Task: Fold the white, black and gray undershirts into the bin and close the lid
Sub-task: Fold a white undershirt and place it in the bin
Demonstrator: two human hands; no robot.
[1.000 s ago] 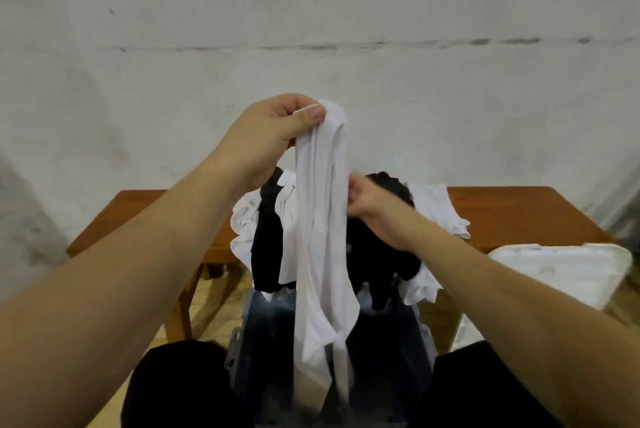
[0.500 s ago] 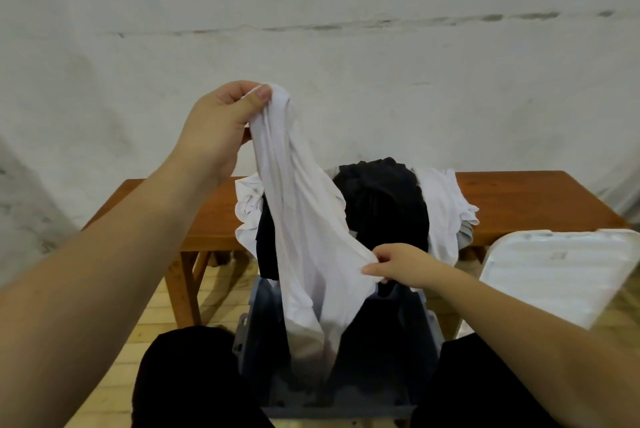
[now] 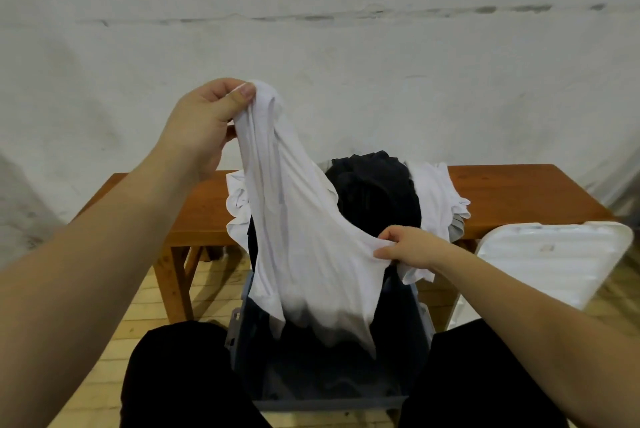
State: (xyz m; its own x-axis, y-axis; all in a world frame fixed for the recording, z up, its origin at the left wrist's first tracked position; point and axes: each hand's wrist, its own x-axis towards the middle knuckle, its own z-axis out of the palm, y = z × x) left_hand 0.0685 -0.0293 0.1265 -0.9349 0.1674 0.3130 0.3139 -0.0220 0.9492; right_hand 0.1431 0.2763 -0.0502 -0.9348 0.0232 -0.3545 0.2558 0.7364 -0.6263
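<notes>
Two hands are pinching the white undershirt, left hand at eleven o'clock, right hand at four, stretching it flat for folding over the bin.

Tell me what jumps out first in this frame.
The white undershirt, stretched mid-air between the raised left hand and the lower right hand, hanging over the open dark bin on the floor. Behind it, a heap of black and white undershirts sits on the wooden bench; the white lid leans at right.
</notes>
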